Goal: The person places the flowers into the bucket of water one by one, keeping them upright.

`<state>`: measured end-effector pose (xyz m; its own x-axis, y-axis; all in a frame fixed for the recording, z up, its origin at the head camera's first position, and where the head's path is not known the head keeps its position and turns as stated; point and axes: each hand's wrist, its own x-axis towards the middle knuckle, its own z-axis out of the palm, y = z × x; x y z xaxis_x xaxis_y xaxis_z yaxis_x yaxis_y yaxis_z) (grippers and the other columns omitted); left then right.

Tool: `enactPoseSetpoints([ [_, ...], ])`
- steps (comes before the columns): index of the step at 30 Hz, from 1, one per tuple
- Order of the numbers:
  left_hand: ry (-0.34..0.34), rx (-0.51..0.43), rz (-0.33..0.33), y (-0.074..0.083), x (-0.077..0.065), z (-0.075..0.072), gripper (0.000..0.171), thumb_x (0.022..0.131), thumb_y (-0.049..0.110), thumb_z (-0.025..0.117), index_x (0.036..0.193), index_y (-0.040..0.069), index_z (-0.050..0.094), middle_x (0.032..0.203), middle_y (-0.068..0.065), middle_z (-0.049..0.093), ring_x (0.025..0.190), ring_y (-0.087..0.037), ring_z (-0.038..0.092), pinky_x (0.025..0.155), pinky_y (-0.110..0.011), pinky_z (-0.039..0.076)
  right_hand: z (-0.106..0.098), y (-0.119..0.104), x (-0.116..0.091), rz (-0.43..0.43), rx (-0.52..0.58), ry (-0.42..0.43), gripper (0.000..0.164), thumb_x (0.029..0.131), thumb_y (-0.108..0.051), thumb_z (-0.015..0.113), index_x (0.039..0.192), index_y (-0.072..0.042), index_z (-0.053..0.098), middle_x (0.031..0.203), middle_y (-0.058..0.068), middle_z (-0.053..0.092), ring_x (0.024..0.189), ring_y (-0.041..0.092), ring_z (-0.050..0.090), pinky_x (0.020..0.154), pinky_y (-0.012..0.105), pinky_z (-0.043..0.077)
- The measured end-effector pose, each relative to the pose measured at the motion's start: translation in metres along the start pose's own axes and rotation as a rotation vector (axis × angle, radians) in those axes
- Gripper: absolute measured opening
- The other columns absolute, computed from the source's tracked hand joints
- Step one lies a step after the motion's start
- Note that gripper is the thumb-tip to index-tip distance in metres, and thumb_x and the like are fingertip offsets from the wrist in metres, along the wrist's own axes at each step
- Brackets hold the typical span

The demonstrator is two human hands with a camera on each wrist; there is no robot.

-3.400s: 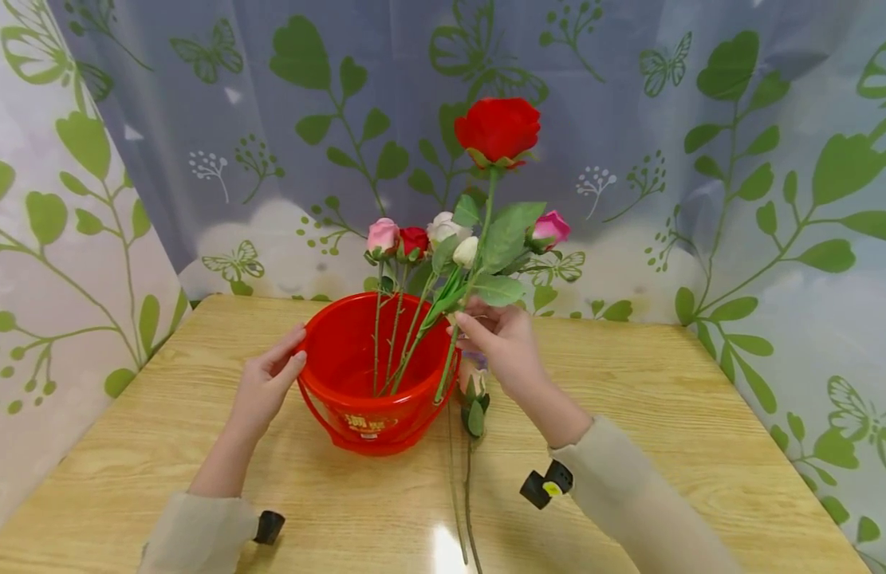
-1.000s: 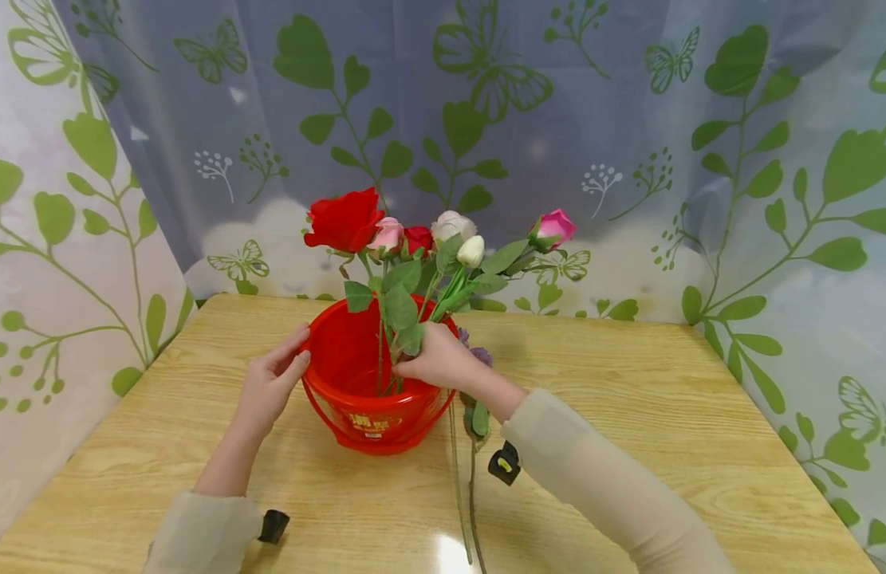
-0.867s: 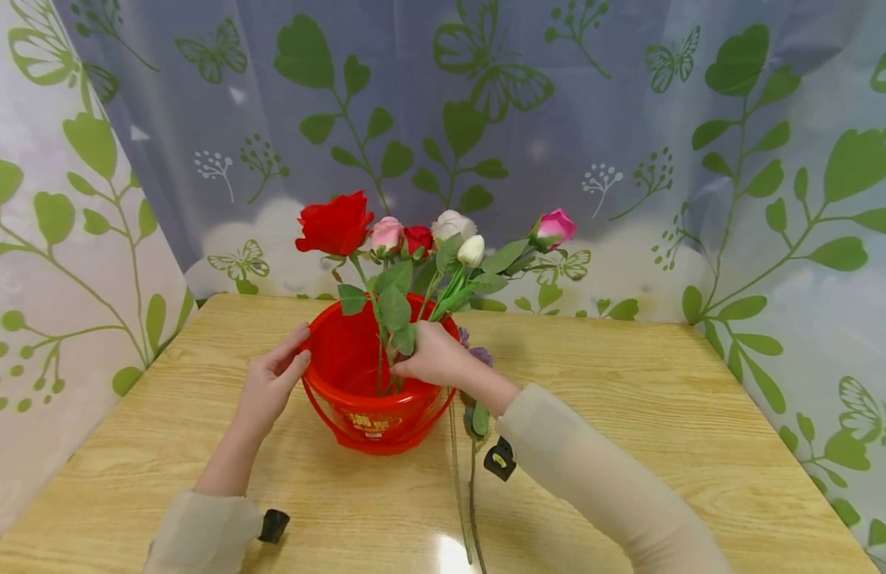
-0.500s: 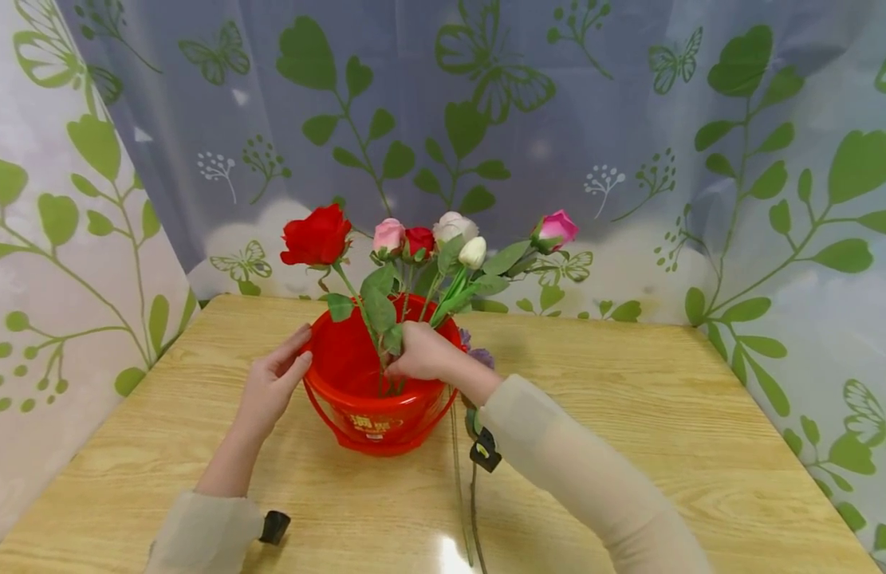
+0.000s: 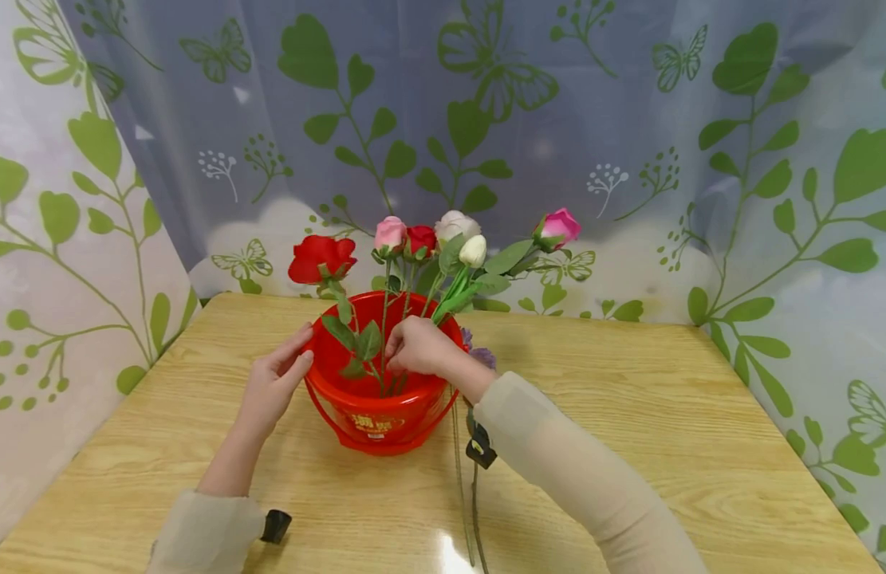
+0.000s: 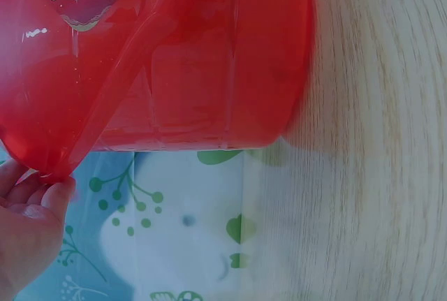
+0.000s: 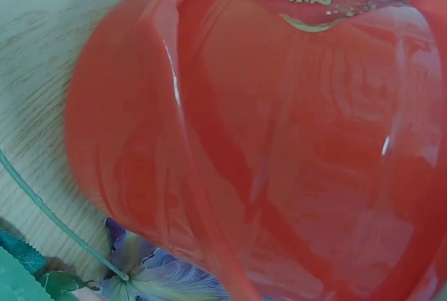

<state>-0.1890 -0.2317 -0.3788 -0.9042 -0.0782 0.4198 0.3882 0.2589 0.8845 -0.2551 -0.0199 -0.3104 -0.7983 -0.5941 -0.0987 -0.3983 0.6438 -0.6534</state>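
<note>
A red plastic bucket (image 5: 364,414) stands on the table with several artificial flowers in it. My left hand (image 5: 273,379) grips its rim at the left; in the left wrist view, the fingers (image 6: 52,196) pinch the edge beside the handle. My right hand (image 5: 424,351) is inside the bucket mouth, its loosely bent fingertips beside the stems, seemingly holding none. The large red rose (image 5: 322,259) leans left over the rim, its leafy stem apart from the right fingers. A pink rose (image 5: 390,233), small red rose (image 5: 420,241), white rose (image 5: 454,229) and white tulip (image 5: 474,251) stand behind.
A magenta rose (image 5: 559,229) leans out to the right. Beside the bucket's right side, a purple flower (image 5: 480,351) and long stems (image 5: 475,510) lie on the wooden table (image 5: 629,399). A patterned curtain (image 5: 593,104) hangs behind.
The large red rose has gone from upright at the right into the bucket, then tipped left and turned, coming loose from my right hand. The left hand has stayed on the rim.
</note>
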Motion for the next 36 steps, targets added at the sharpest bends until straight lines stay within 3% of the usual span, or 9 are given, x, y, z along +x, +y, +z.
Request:
enactPoseSetpoints([
  [13,0.017,-0.028,-0.005,0.005,0.001,0.001,0.038,0.089,0.006,0.051,0.123,-0.009,0.046,0.130,-0.018,0.041,0.118,-0.013,0.039,0.087,-0.010,0.036,-0.009,0.001,-0.021,-0.047,0.156,0.071,0.015,0.077,-0.008,0.068,0.091,-0.004,0.064,0.084,0.000,0.063,0.077,0.012,0.059,0.063,0.023,0.048],
  [25,0.000,-0.017,-0.004,0.000,-0.001,0.001,0.040,0.090,0.010,0.051,0.124,-0.010,0.044,0.131,-0.021,0.039,0.117,-0.006,0.039,0.088,-0.011,0.035,-0.013,0.009,-0.054,-0.147,0.315,0.134,0.017,0.078,-0.004,0.065,0.094,0.003,0.063,0.090,0.008,0.063,0.081,0.017,0.060,0.070,0.025,0.049],
  [36,0.002,-0.013,-0.003,0.001,0.000,0.001,0.041,0.090,0.011,0.051,0.124,-0.011,0.044,0.131,-0.022,0.039,0.118,-0.009,0.039,0.088,-0.011,0.036,-0.018,0.024,-0.079,-0.151,0.411,0.215,0.015,0.078,0.000,0.063,0.092,0.004,0.062,0.089,0.011,0.063,0.079,0.019,0.060,0.069,0.027,0.050],
])
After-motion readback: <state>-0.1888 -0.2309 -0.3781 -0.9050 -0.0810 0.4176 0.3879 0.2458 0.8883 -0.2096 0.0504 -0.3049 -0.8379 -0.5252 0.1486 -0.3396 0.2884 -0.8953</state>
